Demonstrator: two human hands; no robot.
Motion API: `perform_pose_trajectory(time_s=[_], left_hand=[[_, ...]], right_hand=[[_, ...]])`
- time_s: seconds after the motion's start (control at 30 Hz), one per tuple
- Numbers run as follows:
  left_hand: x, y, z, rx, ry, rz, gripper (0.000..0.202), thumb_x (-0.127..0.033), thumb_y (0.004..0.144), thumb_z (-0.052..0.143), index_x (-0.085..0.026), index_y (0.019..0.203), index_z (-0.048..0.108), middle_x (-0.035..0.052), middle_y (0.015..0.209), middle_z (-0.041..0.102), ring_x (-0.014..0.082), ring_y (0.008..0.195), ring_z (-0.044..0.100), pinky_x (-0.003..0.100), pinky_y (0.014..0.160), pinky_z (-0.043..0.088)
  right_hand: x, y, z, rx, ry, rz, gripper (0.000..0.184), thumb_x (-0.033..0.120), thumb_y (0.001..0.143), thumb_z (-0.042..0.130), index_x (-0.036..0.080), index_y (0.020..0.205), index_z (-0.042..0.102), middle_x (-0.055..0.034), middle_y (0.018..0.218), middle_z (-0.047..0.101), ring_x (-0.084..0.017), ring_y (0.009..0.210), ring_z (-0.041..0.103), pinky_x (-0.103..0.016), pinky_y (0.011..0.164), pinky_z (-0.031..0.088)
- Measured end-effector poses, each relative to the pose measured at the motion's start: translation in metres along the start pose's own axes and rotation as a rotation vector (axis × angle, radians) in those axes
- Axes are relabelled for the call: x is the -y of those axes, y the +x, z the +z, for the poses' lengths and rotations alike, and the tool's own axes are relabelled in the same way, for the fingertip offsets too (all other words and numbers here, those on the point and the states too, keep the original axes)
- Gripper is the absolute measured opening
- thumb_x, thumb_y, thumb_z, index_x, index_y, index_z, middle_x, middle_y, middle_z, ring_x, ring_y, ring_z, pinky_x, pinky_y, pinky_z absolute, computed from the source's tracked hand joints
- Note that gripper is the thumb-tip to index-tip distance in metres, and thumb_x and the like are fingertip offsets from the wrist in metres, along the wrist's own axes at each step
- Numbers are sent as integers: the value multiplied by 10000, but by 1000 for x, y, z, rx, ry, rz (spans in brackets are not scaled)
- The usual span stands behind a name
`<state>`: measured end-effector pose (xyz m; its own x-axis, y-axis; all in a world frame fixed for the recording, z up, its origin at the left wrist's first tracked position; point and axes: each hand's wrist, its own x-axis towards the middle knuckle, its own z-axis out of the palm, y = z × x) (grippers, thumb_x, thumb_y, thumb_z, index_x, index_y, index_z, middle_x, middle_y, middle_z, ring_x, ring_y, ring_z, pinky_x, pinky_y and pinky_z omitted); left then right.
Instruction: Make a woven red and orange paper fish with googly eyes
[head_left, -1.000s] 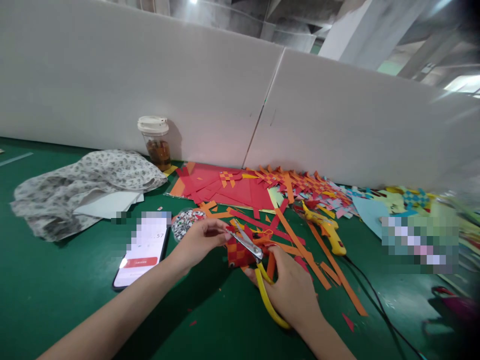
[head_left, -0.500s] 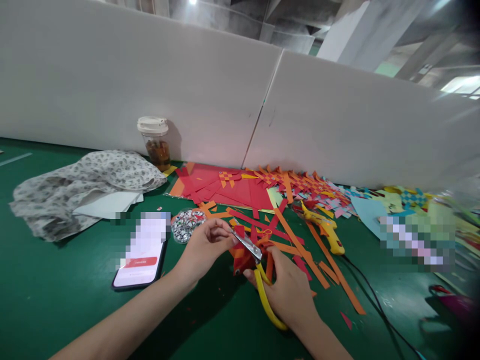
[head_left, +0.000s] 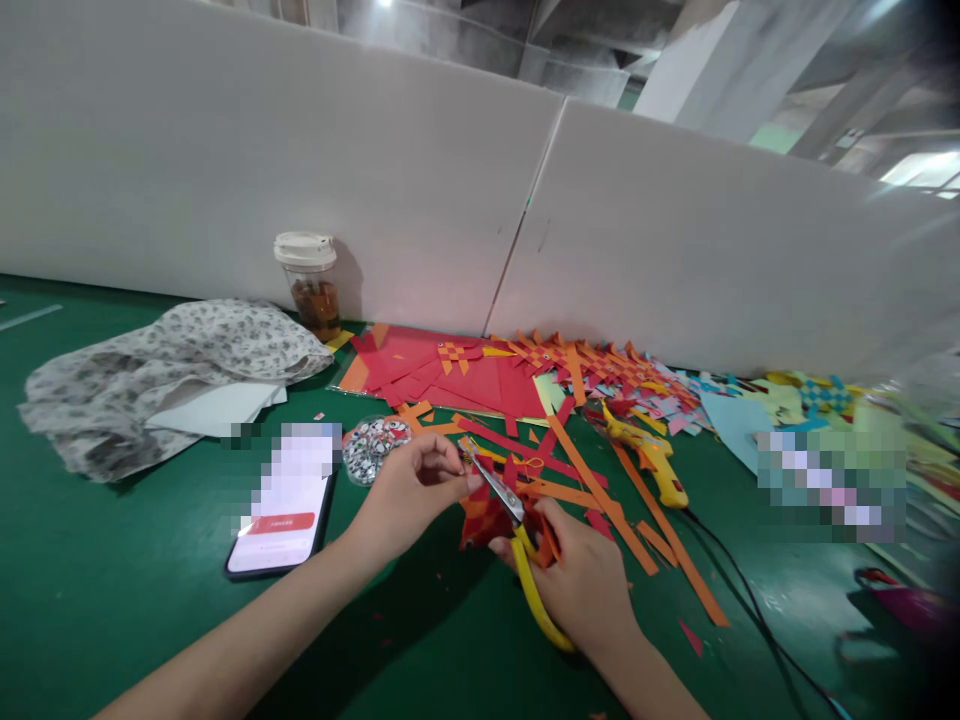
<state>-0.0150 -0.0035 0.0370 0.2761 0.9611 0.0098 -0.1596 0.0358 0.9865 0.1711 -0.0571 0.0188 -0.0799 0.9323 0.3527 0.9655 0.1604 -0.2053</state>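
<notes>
Yellow-handled scissors [head_left: 531,590] are in my right hand [head_left: 585,575], their metal blades pointing up and left. Its fingers also touch the folded orange strips of a woven red-and-orange paper piece [head_left: 480,522], which hangs beneath the blades and is partly hidden by them. My left hand [head_left: 420,490] is closed in a pinch near the blade tips, at the piece's upper left edge. What lies between those fingertips is too small to make out. Around both hands lie loose red and orange paper strips [head_left: 592,470].
Left of my hands are a phone [head_left: 281,500], a round case of googly eyes [head_left: 367,450], a patterned cloth [head_left: 217,340] and a lidded cup [head_left: 311,290]. A yellow glue gun [head_left: 652,455] with a black cord lies right. Woven paper pieces [head_left: 592,365] line the white partition [head_left: 420,200].
The scissor tips have risen slightly, and the woven piece has tilted and shifted a little left. Orange strips by my right fingers have changed angle. Both hands keep nearly the same place.
</notes>
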Motion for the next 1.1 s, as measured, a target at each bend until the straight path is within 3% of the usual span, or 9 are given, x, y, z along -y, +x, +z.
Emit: perform_pose_trajectory(time_s=[0.2, 0.43, 0.6, 0.73, 0.83, 1.03, 1.1], left_hand=[[-1, -1, 1, 6, 28, -33, 230, -225, 667, 689, -185, 663, 463, -32, 659, 529, 108, 615, 515, 247, 613, 403], [2, 3, -3, -44, -50, -112, 206, -248, 673, 697, -190, 718, 505, -30, 710, 519, 111, 688, 527, 241, 671, 433], [4, 2, -4, -21, -166, -205, 238, -262, 653, 729, -190, 739, 519, -32, 740, 503, 113, 697, 532, 281, 684, 492], [5, 2, -4, 10, -206, -244, 248, -253, 647, 742, -187, 739, 522, -44, 711, 507, 105, 669, 550, 267, 657, 500], [4, 1, -3, 22, -219, -260, 255, -254, 650, 747, -183, 741, 520, -55, 684, 516, 91, 647, 558, 235, 636, 495], [8, -2, 4, 8, -243, -342, 493, -192, 588, 792, -214, 975, 487, 12, 939, 650, 125, 760, 630, 230, 649, 476], [11, -3, 8, 26, -240, -342, 555, -161, 565, 799, -207, 1024, 492, 18, 898, 668, 131, 738, 634, 247, 666, 478]], right_hand=[[-6, 0, 2, -16, 95, 71, 349, 551, 729, 544, 214, 660, 483, 36, 461, 478, -139, 417, 487, -217, 430, 304], [-11, 7, -8, -43, 623, 388, 304, 480, 711, 611, 212, 760, 477, 20, 629, 527, -127, 522, 493, -227, 467, 391], [-15, 13, -2, -18, 993, 458, 415, 429, 588, 738, 216, 819, 467, 29, 665, 557, -105, 484, 468, -241, 458, 409], [-21, 12, 6, -37, 1058, 443, 435, 360, 548, 780, 218, 806, 460, -9, 824, 620, -131, 622, 562, -276, 602, 486], [-24, 9, 10, -34, 1102, 469, 408, 317, 552, 786, 211, 813, 492, 0, 799, 611, -162, 757, 607, -310, 738, 500], [-18, 6, 9, -21, 1219, 529, 395, 286, 534, 800, 206, 791, 512, 41, 700, 560, -122, 640, 589, -274, 660, 530], [-13, 6, 8, -11, 1240, 551, 415, 288, 517, 807, 207, 797, 511, 44, 688, 556, -123, 627, 591, -272, 645, 535]])
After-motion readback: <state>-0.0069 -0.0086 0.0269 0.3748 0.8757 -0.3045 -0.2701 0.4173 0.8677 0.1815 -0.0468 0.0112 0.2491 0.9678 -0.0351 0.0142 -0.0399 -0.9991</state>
